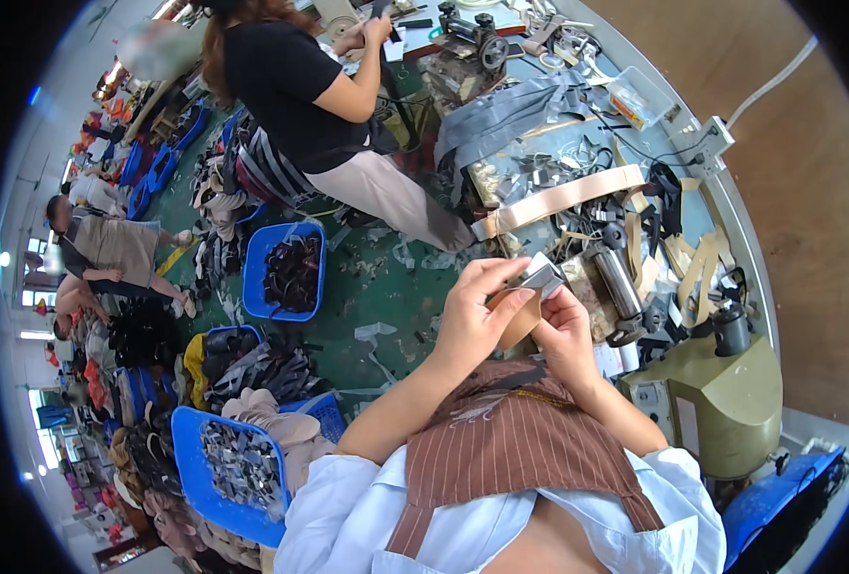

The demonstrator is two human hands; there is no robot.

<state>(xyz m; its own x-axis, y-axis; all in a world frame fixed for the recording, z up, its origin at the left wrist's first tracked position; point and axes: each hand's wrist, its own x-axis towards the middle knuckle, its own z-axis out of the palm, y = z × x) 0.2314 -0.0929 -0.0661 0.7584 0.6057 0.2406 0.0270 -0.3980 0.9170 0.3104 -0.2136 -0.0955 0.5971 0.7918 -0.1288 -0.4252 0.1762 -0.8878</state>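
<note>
Both my hands are raised in front of my striped brown apron (515, 435). Between them is a curled tan strip (522, 327) with a small grey-and-white folded piece (542, 276) at its upper end. My left hand (482, 308) pinches the strip and the piece from the left, thumb on the near side. My right hand (566, 337) grips them from the right, with its fingertips at the grey piece's edge. The fingers partly cover where the strip and piece meet, so I cannot tell if they are joined.
Right of my hands stands a machine with a metal cylinder (616, 282), near an olive machine housing (721, 402). A long tan strap (563, 199) arches over the cluttered bench. Blue baskets (249, 273) stand on the left. A person (300, 91) stands at the bench ahead.
</note>
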